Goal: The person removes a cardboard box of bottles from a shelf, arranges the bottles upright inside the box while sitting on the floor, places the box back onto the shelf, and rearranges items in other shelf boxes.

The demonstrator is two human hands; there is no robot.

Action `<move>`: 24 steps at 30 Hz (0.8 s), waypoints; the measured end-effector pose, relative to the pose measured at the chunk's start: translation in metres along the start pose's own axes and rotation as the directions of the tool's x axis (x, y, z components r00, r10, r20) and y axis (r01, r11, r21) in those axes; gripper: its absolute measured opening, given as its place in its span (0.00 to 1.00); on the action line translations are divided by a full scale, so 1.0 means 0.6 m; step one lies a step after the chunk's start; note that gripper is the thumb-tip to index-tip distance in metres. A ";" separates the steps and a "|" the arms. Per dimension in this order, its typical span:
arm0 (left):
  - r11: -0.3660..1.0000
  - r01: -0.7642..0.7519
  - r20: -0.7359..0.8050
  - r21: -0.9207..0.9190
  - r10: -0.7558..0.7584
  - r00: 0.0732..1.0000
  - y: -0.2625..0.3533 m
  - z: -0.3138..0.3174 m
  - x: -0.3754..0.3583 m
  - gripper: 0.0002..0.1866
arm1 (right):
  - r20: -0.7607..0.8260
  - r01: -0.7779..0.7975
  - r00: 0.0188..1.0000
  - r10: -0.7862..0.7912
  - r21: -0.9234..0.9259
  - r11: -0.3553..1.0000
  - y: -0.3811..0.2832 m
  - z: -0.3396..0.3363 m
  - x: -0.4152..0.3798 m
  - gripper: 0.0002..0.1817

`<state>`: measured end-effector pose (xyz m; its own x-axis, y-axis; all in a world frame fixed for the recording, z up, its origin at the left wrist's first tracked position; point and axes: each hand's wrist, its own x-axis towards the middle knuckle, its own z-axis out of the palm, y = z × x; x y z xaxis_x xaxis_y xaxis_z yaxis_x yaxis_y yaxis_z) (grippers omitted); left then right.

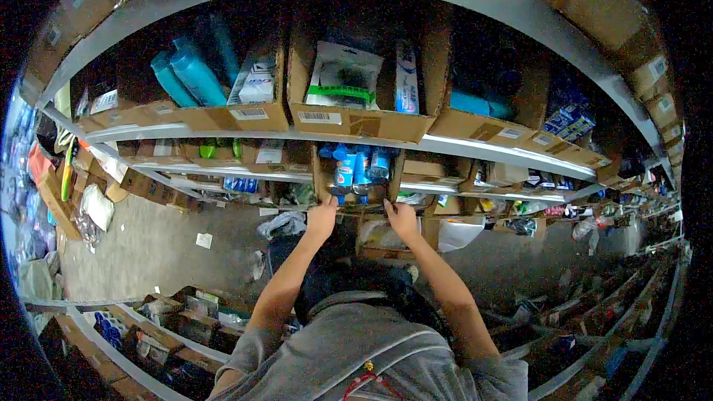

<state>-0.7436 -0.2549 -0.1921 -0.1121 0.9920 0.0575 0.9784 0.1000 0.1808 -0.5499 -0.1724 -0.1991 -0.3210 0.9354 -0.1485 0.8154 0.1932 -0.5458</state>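
A cardboard box (320,179) sits at the lower shelf level, in the middle of the head view. Several blue bottles (362,169) with printed labels stand or lean inside it. My left hand (322,218) is closed on the left front corner of this box. At its right front corner my right hand (402,218) grips too, fingers curled over the edge. Both forearms stretch forward from my body. The box's underside is hidden from me.
Above, a shelf carries cardboard bins with teal bottles (186,70), a white clear-front pouch (344,74) and small cartons (256,80). The metal shelf edge (356,141) runs just over my box. Behind me stands another rack (141,327). Papers (204,240) and plastic bags (97,206) lie on the floor.
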 end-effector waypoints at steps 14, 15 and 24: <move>0.999 0.009 -0.125 -0.045 -0.015 0.992 0.002 0.008 -0.037 0.13 | 0.026 0.150 0.988 -0.155 0.132 0.980 -0.005 0.021 -0.045 0.18; 0.994 0.019 -0.145 -0.105 -0.034 0.989 0.007 -0.002 -0.043 0.15 | 0.088 0.135 0.985 -0.147 0.131 0.982 -0.005 0.024 -0.045 0.18; 0.865 0.133 -0.260 -0.484 -0.287 0.922 -0.009 -0.049 -0.101 0.19 | 0.089 0.001 0.995 -0.038 0.383 0.924 0.002 0.017 -0.041 0.25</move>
<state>-0.7472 -0.3179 -0.1674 -0.4294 0.8660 0.2561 0.7476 0.1817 0.6388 -0.5462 -0.1981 -0.2047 -0.3935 0.8972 -0.2004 0.5679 0.0658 -0.8205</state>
